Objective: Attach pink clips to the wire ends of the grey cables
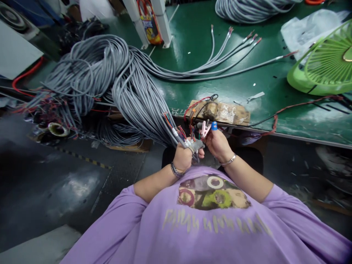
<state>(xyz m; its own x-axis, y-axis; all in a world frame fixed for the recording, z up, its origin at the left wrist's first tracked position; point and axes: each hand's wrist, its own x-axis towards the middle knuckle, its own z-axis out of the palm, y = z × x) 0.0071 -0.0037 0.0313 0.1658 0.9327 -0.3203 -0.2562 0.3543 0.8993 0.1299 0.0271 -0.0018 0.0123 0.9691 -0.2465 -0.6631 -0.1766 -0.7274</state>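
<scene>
My left hand (183, 157) is closed round the stripped end of a grey cable (180, 139), in front of my chest. A grey cover sits on one of its fingers. Thin coloured wires (183, 130) fan out of several cable ends beside it. Close by on the right, my right hand (218, 145) is pinched, a blue finger cot (214, 126) on its thumb. What its fingertips hold is hidden. A pink V-shaped clip (205, 129) shows right beside that thumb; I cannot tell whether the hand touches it.
A large grey cable bundle (137, 99) drapes over the edge of the green table (192, 55). A stained wooden board (231, 113) lies at that edge. A green fan (324, 62), a plastic bag (305, 31) and another cable coil (247, 11) are on the right.
</scene>
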